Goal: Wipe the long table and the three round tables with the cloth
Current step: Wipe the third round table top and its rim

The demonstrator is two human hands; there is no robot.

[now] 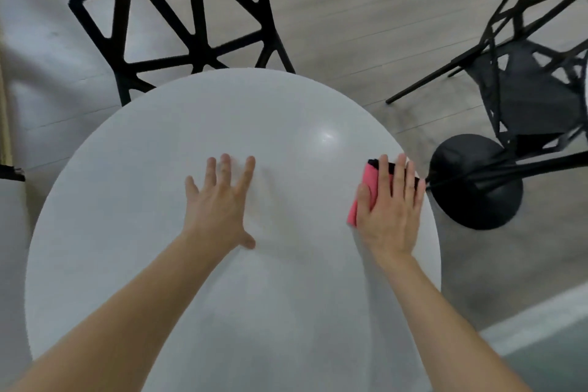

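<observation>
The right hand (389, 210) lies flat on the pink cloth (369, 183), fingers straight and close together, thumb out to the side. It grips nothing and bears down with palm and fingers. The cloth looks folded into a small pad, which a flat palm covers almost entirely: only a pink strip shows along the thumb side, with a dark edge past the fingertips. Pressing it this way probably spreads the load evenly, so the whole pad rubs the surface rather than bunching up.

The cloth sits on the round white bench (127, 216), close to its right rim, so this stroke appears to be working the outer edge on that side.

The left hand (219, 207) is spread wide near the middle of the bench, fingers splayed and straight, palm down, holding nothing. Whether it bears weight or only touches I cannot tell; it most likely steadies the body while the other arm reaches outward.

Beyond the far rim a black lattice chair (187, 19) stands tucked close. To the right, well apart from the bench, a second black chair (534, 95) stands on the grey floor (350, 25), beside a black domed base (474, 181) that probably belongs to another table.
</observation>
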